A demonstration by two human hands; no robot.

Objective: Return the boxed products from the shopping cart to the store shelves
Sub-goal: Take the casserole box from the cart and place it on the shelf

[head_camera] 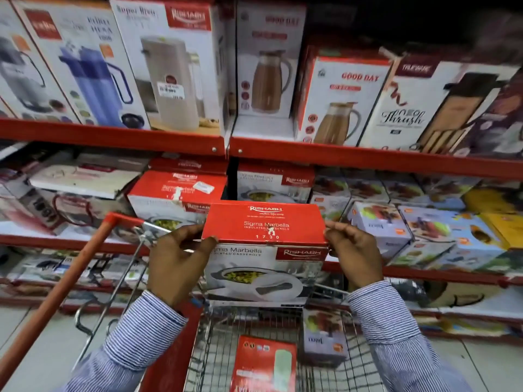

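Store shelves [368, 162] | both hands [181, 258] pinching casserole box [263, 250] above cart [254, 335] | cart boxes cropped, blurred

**Red shelving and a pale tiled floor**

Red metal shelves [368, 159] filled the far side of the scene, running left to right in several tiers. The top rail [113, 137] met its neighbour at a joint near the middle, fixed by two small silver screws [214, 149]. Above the highest tier on the right, the space fell into deep shadow [410, 18]. Lower tiers continued down toward the floor, their red edges showing on both sides. The floor [36, 363] was pale tile, glossy, with a faint grout line on the near right. Light was even and bright on the shelf fronts, dimmer inside the recesses under each rail.
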